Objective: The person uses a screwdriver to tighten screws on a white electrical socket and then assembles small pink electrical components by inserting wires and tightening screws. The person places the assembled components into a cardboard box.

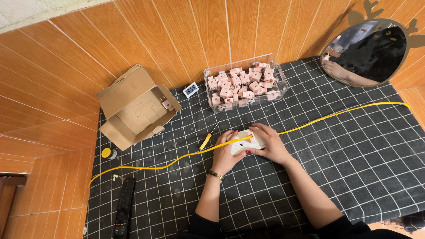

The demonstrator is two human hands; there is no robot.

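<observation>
Both hands cover most of the white device [246,142]; the mirror [369,53] reflection is indistinct.

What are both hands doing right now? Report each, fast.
Left hand: closed around the small white rounded plastic case with yellow tape.
Right hand: gripping the same case from the other side.

My worktop [354,168] is covered in a black mat with a white grid. On it lie an open cardboard box [135,106] at upper left, a clear tray of pink blocks [244,85] at top centre, a yellow-handled screwdriver [210,135], a yellow tape [345,113] strung across, and a black remote [124,206] at lower left.
</observation>
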